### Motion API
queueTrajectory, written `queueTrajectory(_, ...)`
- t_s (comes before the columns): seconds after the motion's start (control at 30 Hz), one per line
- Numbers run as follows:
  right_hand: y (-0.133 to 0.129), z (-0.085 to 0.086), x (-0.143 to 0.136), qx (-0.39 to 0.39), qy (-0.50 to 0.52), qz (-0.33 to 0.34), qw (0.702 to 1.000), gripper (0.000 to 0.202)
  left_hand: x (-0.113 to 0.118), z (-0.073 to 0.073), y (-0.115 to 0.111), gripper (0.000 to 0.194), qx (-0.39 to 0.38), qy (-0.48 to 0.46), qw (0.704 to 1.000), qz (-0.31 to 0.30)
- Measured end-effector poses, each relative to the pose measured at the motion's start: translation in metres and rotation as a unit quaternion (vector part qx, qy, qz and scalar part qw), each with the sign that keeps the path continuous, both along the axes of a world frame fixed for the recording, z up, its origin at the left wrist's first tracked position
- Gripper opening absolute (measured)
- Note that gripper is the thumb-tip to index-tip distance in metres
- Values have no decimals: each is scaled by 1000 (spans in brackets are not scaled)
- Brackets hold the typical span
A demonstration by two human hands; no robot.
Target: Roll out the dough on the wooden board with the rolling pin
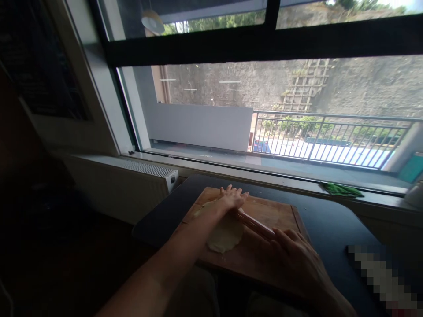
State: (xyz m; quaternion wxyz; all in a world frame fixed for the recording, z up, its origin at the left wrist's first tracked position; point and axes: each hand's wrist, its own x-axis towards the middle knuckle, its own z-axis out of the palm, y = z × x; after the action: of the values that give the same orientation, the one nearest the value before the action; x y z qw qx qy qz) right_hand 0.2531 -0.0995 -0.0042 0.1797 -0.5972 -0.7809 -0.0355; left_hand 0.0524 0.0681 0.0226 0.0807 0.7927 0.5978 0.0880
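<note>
A flattened sheet of dough [224,235] lies on a wooden board [264,207], partly hidden under my left forearm. Slanting across the board and the dough's right edge is a reddish-brown rolling pin [256,224]. My left hand [234,198] rests palm down over its far end, with the fingers spread and stretched past it. The near end sits in my right hand [299,255], whose fingers are closed about it, partly out of sight.
The board lies on a dark table [333,229] with rounded corners. A blurred-out object [383,277] is at its right side. A green cloth [342,189] lies on the window sill. Left of the table stands a radiator [132,180], below a wide window.
</note>
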Motion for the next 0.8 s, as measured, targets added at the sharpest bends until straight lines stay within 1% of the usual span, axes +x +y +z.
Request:
queueTrajectory(0.07, 3, -2, 2, -10, 5, -4, 1000, 30, 4, 1, 6, 56, 6, 5, 1000, 0)
queueTrajectory(0.13, 5, -5, 3, -2, 2, -4, 1000, 32, 0, -1, 3, 56, 10, 16, 1000, -10)
queueTrajectory(0.3, 2, -12, 5, 26, -15, 5, 1000, 34, -23, -8, -26, 57, 9, 58, 997, -49)
queueTrajectory(0.4, 2, -12, 5, 36, -15, 14, 999, 34, -27, -9, -35, 60, 10, 57, 997, -47)
queueTrajectory(0.5, 2, -12, 6, 46, -3, 13, 999, 33, -23, -6, -31, 62, 13, 37, 999, -31)
queueTrajectory(0.67, 3, -13, 5, 43, 4, 2, 999, 33, -16, -1, -21, 58, 14, 37, 999, -37)
queueTrajectory(0.8, 3, -10, 5, 43, 11, 7, 999, 33, -14, -1, -15, 59, 18, 32, 998, -41)
